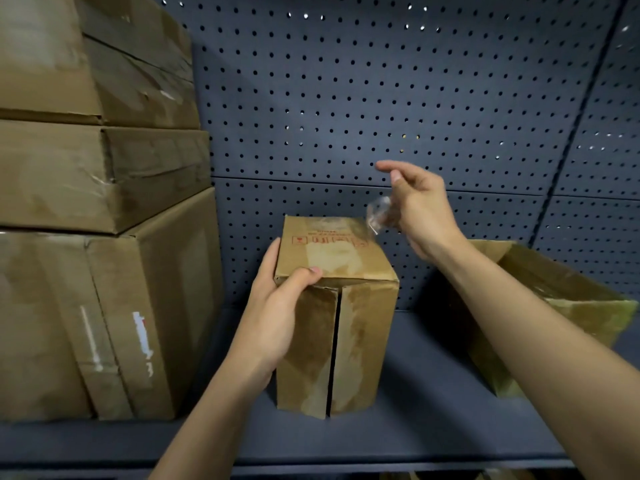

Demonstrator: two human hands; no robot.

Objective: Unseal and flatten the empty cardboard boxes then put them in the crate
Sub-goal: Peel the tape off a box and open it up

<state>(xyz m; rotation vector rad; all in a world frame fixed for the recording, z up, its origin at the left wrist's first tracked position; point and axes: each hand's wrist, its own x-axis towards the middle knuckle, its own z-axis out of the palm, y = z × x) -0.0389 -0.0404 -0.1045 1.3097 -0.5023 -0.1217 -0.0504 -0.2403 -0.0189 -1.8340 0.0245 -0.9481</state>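
Small box (337, 306) on shelf (415, 427) is gripped at top corner by left hand (273, 317). Clear tape wad (379, 213) is pinched in right hand (419, 209), above and just right of box. Near seam judged unsealed, flaps parted. Flattening and crating outstanding. Crate not identified.

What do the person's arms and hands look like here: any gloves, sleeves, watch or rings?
Two bare hands, no gloves: the left hand and the right hand. The left forearm and right forearm are bare to the frame edge, no sleeve in view. No watch, ring or bracelet shows.
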